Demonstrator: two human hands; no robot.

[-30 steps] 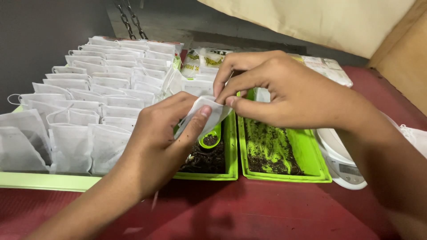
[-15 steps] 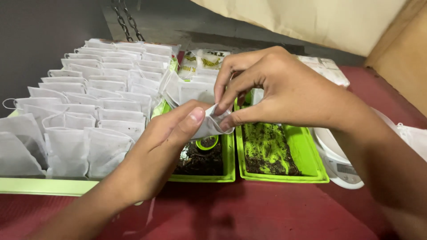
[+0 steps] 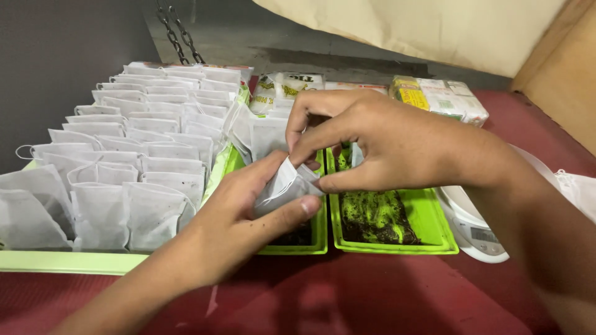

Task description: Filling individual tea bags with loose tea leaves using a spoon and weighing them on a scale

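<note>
Both my hands hold one small white filter bag [image 3: 282, 185] above the green trays. My left hand [image 3: 245, 217] grips it from below, thumb pressed along its lower edge. My right hand [image 3: 372, 139] pinches the bag's top edge between thumb and fingers. Under the hands sit two green trays: the left green tray [image 3: 298, 247] mostly hidden, the right green tray [image 3: 428, 217] holding dark loose leaves [image 3: 372, 217]. Whether the bag is filled cannot be told.
Rows of several upright white filter bags [image 3: 136, 161] fill a long light-green tray [image 3: 68, 260] at left. A white kitchen scale [image 3: 475, 229] stands at right. Packaged goods [image 3: 434, 96] lie at the back of the red table [image 3: 347, 298]. A chain [image 3: 177, 31] hangs behind.
My hands have lifted and folded the white bag tighter, the right fingers shifting to pinch its top. The view has moved slightly closer.
</note>
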